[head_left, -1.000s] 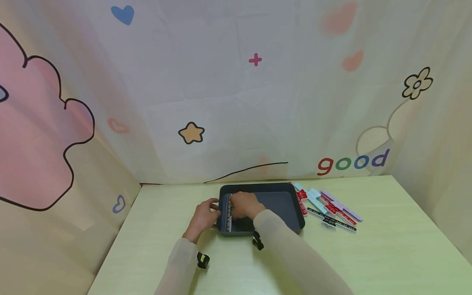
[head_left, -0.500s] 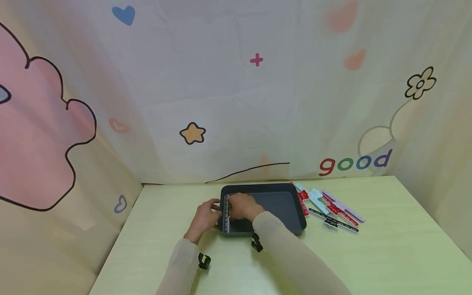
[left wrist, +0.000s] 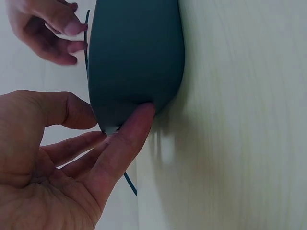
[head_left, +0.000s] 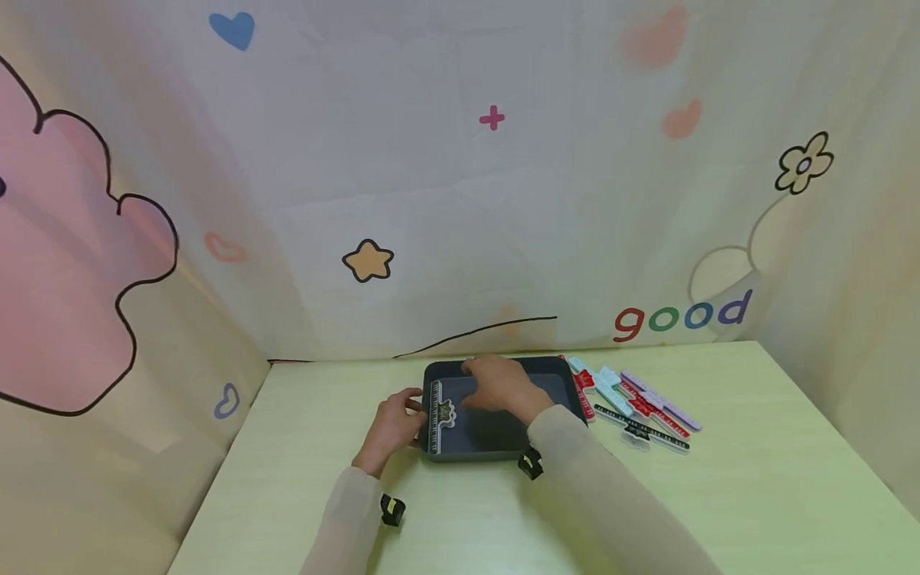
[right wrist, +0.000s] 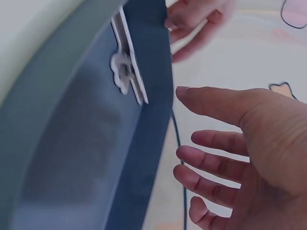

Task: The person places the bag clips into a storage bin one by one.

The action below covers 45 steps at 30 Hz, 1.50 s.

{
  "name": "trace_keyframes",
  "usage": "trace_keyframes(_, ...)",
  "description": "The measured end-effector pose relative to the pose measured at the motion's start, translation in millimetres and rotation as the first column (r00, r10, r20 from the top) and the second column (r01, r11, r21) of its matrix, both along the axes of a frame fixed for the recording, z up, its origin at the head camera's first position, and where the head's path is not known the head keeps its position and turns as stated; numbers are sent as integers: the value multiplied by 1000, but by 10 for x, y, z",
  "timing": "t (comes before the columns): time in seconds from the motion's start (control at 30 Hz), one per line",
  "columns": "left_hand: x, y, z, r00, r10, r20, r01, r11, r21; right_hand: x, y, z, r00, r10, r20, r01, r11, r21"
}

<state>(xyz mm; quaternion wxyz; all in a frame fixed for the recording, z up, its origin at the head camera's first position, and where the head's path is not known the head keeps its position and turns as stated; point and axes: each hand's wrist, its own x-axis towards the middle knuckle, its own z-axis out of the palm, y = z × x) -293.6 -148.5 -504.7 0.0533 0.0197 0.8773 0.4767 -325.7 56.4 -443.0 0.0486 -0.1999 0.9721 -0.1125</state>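
Clip (head_left: 434,418) lies in the tray (head_left: 467,458) along its left wall, running near to far. Left hand (head_left: 391,423), nearer, grips that wall; right hand (head_left: 501,387) hangs over the tray, fingers apart, holding nothing.

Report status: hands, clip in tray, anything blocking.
Left hand holds tray. Right hand above tray, holding nothing. Clip along tray's left wall, uncovered. Other clips outside, right.

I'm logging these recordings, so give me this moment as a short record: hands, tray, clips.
Left hand: grips the left side of the dark grey tray
Right hand: over the tray, holding nothing
In tray: black-and-white keyboard-print clip, along the left wall
Right of tray: red clips, light blue clip, purple clip, black clip
Surface: pale table
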Motion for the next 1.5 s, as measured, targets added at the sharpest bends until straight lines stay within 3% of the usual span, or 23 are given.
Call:
trace_keyframes(0.4,-4,-2,-14,1000,0,5,0,1000,3,115,424,206,995,9,-96,-11,1000,-24)
trace_keyframes(0.77,19,9,3,1000,4,-21,-4,1000,5,319,776,386,980,0,-198,-11,999,-53)
trace_keyframes(1.07,42,21,13,1000,8,-19,-8,1000,-4,467,1147,440,963,-27,-268,15,999,-47)
trace_keyframes(1.5,26,25,-21,1000,17,-21,-17,1000,3,633,1679,404,954,-108,-280,104,994,-31)
